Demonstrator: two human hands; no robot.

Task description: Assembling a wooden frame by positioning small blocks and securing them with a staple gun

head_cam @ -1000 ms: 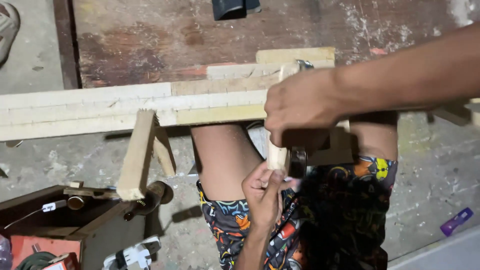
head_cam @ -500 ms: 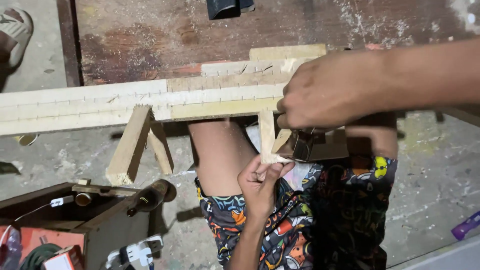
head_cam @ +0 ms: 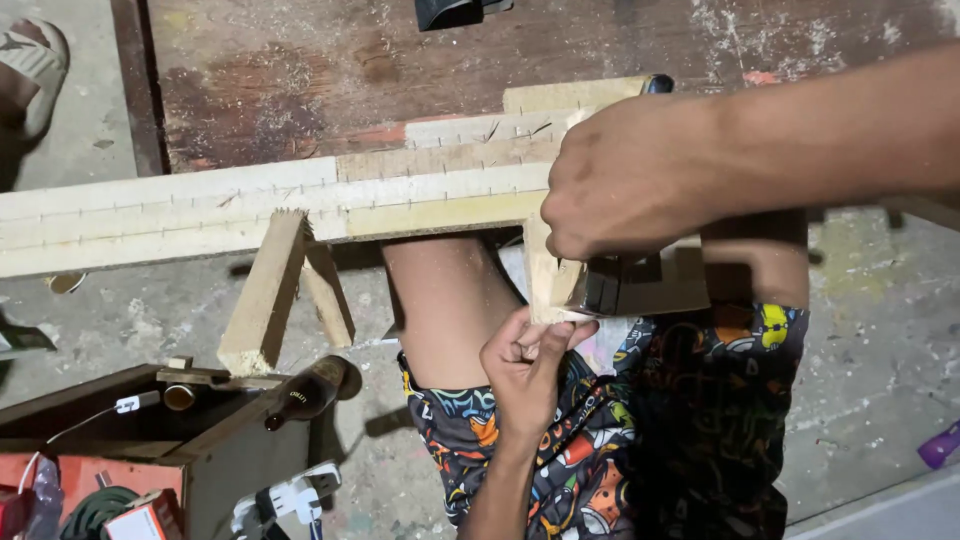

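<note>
Two hands work on one short wooden leg [head_cam: 545, 285] that hangs down from the near edge of a long frame of pale wooden strips [head_cam: 300, 205], close to its right end. Our left hand [head_cam: 525, 365] comes up from below and pinches the leg's lower end between thumb and fingers, closed tight on the wood. Our right hand [head_cam: 625, 175] reaches in from the right and wraps over a dark tool [head_cam: 620, 285] pressed against the leg's right side; we cannot tell exactly what tool it is, since the hand hides most of it, though the grip on it looks full and firm. Further left, two more legs [head_cam: 265, 295] already stand out from the same near edge, one thick and one thinner beside it. We judge the step in hand is fixing this leg to the frame, with the piece held square while the tool bears on it. Next we need to keep the lower end steady and the fingers clear of the tool's face. Low at the left sit a dark wooden box [head_cam: 130, 425] and a brown bottle [head_cam: 305, 392] on the concrete floor [head_cam: 880, 360]
</note>
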